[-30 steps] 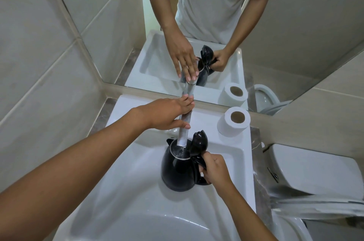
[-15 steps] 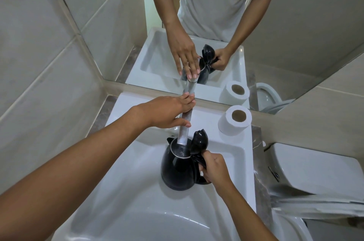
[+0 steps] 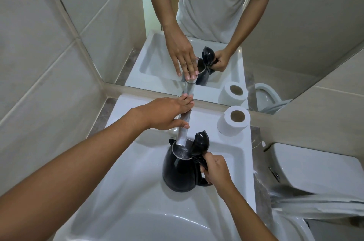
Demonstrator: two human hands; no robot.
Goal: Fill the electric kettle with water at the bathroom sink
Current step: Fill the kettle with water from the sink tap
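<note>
under faucet (image 3: 183, 128), kettle (image 3: 180, 169) in right hand (image 3: 216, 169)

White sink unit (image 3: 226, 164), rectangular basin with flat rim, set against tiled wall and mirror. On rim, back right corner: one toilet paper roll (image 3: 233, 120), standing on end (hollow core facing up). At rim's back centre: chrome faucet (image 3: 184, 128), spout reaching out over basin.
</note>
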